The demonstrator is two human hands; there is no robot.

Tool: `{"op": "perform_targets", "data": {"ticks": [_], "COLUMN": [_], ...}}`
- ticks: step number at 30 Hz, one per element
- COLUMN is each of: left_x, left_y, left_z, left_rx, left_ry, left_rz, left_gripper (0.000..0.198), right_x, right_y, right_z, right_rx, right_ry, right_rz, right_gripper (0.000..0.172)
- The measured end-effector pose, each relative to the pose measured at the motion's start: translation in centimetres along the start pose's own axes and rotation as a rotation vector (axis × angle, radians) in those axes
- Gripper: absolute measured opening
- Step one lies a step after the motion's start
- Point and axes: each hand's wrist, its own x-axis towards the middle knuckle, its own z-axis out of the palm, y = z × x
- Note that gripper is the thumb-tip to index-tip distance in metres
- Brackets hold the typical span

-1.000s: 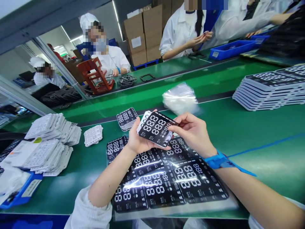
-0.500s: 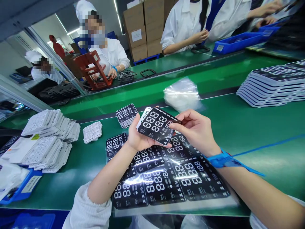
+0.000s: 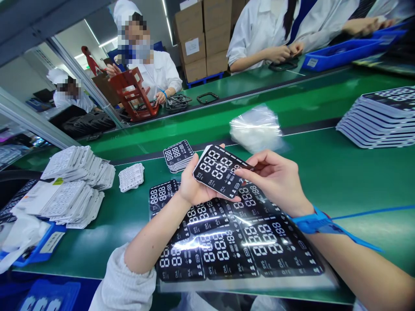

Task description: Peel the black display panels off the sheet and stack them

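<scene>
"What does the head camera show?"

"A glossy black panel [image 3: 220, 170], thin and round-cornered, with white digits."

"Where is it?"

"Held in the air above a shiny plastic sheet [image 3: 233, 255] of panels on the green bench [image 3: 324, 172]."

"And the hands?"

"The left hand [image 3: 197, 185] cradles it from below, fingers curled round its edge; the right hand [image 3: 275, 177] pinches its corner."

Operator's left arm carries a white ribbed-knit sleeve [image 3: 121, 280]; a white right sleeve [image 3: 359, 306] shows only at the lower frame edge. Blue antistatic wrist strap [image 3: 313, 223] on right wrist, with loose blue tail [image 3: 359, 239] and thin blue cord [image 3: 372, 212]. Left hand [image 3: 197, 185] and right hand [image 3: 275, 179] ungloved.
</scene>
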Motion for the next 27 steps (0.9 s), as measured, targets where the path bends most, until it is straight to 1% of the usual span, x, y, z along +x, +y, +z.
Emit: {"op": "perform_targets", "data": {"ticks": [3,6,10,12,14,15,17,19,20,24,27], "left_x": [0.0,-0.1,-0.1,0.0,0.1,0.1,0.3,0.4,0.5,0.5,0.5], "left_y": [0.0,-0.1,-0.1,-0.3,-0.6,-0.9,-1.7,-2.5,-2.9,-3.6,-3.7], "left_z": [0.1,0.1,0.2,0.4,0.9,1.2,1.8,2.1,2.1,1.5,1.1], "left_rx": [-0.002,0.023,0.087,0.119,0.15,0.171,0.233,0.305,0.34,0.476,0.533], "left_ry": [0.015,0.021,0.046,0.092,0.17,0.219,0.317,0.37,0.378,0.355,0.331], "left_rz": [0.006,0.01,0.028,0.02,-0.007,-0.011,0.016,0.061,0.081,0.136,0.115], "left_gripper": [0.06,0.059,0.055,0.053,0.051,0.049,0.045,0.042,0.041,0.048,0.055], "right_x": [-0.2,-0.3,0.1,0.4,0.5,0.5,0.1,-0.5,-0.7,-1.1,-1.1], "right_y": [0.1,0.3,0.6,0.7,0.3,0.0,-0.7,-1.5,-1.7,-1.8,-1.5], "right_z": [0.0,-0.1,-0.7,-0.9,-1.0,-0.8,-0.3,0.4,0.7,1.0,0.9], "right_rx": [-0.02,-0.124,-0.434,-0.593,-0.671,-0.658,-0.556,-0.46,-0.442,-0.433,-0.422], "right_ry": [-0.018,-0.034,-0.093,-0.109,-0.09,-0.109,-0.247,-0.406,-0.45,-0.478,-0.475], "right_rz": [0.0,-0.032,-0.185,-0.264,-0.334,-0.374,-0.462,-0.533,-0.552,-0.548,-0.528], "right_gripper": [0.029,0.03,0.035,0.039,0.042,0.042,0.039,0.033,0.031,0.032,0.029]}}
